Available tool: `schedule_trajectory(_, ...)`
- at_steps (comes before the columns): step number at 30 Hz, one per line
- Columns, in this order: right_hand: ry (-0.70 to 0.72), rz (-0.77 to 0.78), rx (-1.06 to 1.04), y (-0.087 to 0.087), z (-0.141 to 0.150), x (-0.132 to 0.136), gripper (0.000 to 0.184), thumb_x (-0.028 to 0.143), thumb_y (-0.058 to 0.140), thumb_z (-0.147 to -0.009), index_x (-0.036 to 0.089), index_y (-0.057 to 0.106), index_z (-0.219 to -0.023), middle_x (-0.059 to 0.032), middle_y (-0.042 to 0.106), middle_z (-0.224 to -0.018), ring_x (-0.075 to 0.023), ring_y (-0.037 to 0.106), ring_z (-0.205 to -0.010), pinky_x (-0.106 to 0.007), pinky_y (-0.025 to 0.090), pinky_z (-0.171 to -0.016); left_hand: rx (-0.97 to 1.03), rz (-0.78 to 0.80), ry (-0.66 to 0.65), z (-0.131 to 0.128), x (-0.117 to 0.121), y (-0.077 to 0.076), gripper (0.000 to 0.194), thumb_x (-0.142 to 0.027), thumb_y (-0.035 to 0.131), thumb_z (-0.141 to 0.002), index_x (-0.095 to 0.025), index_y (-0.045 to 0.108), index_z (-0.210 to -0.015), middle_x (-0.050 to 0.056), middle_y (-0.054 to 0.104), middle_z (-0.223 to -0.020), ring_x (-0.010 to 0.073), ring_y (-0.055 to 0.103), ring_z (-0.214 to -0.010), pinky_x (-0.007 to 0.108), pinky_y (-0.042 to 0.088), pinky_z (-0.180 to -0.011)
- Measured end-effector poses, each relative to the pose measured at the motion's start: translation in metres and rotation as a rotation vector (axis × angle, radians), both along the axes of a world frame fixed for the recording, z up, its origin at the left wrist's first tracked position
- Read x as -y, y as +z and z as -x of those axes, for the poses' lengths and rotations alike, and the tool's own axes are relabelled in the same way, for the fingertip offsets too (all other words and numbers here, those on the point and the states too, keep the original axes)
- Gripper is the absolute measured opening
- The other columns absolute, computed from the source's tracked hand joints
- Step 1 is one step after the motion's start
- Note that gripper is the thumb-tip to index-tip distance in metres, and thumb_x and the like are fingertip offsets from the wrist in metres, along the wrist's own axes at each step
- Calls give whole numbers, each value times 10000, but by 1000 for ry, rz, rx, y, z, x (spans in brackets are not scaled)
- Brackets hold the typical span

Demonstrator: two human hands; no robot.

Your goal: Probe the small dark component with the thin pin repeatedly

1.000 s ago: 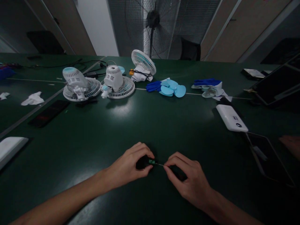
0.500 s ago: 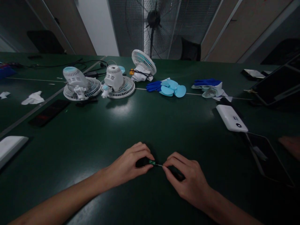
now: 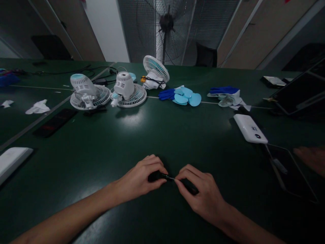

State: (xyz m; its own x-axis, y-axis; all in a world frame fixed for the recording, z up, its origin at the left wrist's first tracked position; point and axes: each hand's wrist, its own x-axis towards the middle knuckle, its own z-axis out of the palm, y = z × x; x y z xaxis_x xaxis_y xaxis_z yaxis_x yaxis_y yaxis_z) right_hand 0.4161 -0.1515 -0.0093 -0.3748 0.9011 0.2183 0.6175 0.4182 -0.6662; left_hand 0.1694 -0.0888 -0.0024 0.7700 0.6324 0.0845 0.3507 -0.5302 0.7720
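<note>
My left hand (image 3: 148,173) is closed around a small black part (image 3: 154,176), holding its tip between thumb and fingers just above the green table. Most of that part lies hidden in the palm. From the other side, my right hand (image 3: 201,188) grips a screwdriver (image 3: 190,186) with a black handle, its fingertips pinching the thin metal shaft. The shaft's end meets the black part between my two hands. Whether it sits inside or only touches is too small to tell.
White fan pieces (image 3: 124,86) and light-blue fan blades (image 3: 187,96) lie across the back, beside blue-and-white gloves (image 3: 225,95). A white device (image 3: 250,128) and a dark tablet (image 3: 291,169) are at right, near another person's hand (image 3: 309,159). A phone (image 3: 54,122) rests left.
The green face on the black part's tip has turned out of sight. My right hand has shifted slightly left. The other person's hand has come further into view.
</note>
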Motion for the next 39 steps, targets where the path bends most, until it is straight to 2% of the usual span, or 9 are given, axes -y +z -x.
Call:
schedule_trajectory(7, -70, -118, -159, 5, 10, -5, 113, 154, 578, -1003, 213, 672, -979, -24, 681, -914, -146, 690, -806, -267, 496, -685, -10, -24, 6, -1, 0, -1, 147, -287, 669, -973, -207, 667, -1096, 52, 671, -1055, 208, 595, -1018, 364, 438, -936)
schedule_trajectory(10, -85, -92, -147, 5, 5, -6, 127, 153, 570, -1000, 213, 676, -965, -34, 684, -900, -157, 686, -789, -280, 514, -686, 1, -17, -3, 0, 0, 0, 147, -288, 661, -978, -206, 663, -1099, 56, 671, -1065, 208, 599, -1023, 370, 441, -950)
schedule_trajectory(15, -19, -46, -81, 2, -3, -2, 125, 143, 576, -976, 213, 675, -947, -27, 690, -885, -155, 687, -756, -278, 527, -686, -15, -11, 0, 0, 1, 2, 142, -279, 649, -984, -208, 662, -1106, 57, 665, -1061, 212, 590, -1027, 371, 439, -952)
schedule_trajectory(21, -8, -41, -9, -1, 3, -1, 117, 142, 580, -969, 218, 667, -948, -16, 684, -893, -149, 683, -756, -272, 490, -663, -21, -9, 2, -1, 1, 1, 131, -271, 662, -976, -205, 663, -1089, 49, 666, -1038, 207, 585, -1005, 354, 431, -924)
schedule_trajectory(28, 22, -57, -84, 2, 15, -1, 116, 158, 593, -985, 223, 688, -984, -11, 695, -924, -133, 689, -790, -251, 483, -670, -31, -15, -11, -3, 1, 3, 170, -233, 682, -954, -224, 673, -1124, 48, 681, -1053, 215, 597, -1025, 357, 432, -932)
schedule_trajectory(32, 15, -64, -84, 4, 11, 2, 115, 156, 594, -984, 221, 688, -983, -13, 695, -922, -132, 694, -785, -245, 489, -655, -33, -18, -20, -2, 1, 5, 168, -237, 675, -961, -220, 669, -1128, 50, 679, -1065, 214, 598, -1032, 360, 443, -935)
schedule_trajectory(36, 0, -89, -88, 4, 5, 2, 118, 153, 584, -982, 218, 682, -971, -21, 698, -905, -142, 693, -774, -253, 497, -643, -49, -26, -55, 4, 4, 9, 245, -234, 652, -979, -236, 654, -1224, 67, 659, -1144, 218, 590, -1084, 364, 477, -953)
schedule_trajectory(39, -15, -79, -116, 5, 1, 1, 115, 148, 591, -978, 216, 683, -967, -25, 697, -902, -149, 694, -782, -261, 512, -664, -67, -33, -69, 14, 7, 10, 251, -218, 579, -1022, -253, 650, -1260, 78, 642, -1187, 213, 593, -1110, 355, 510, -955)
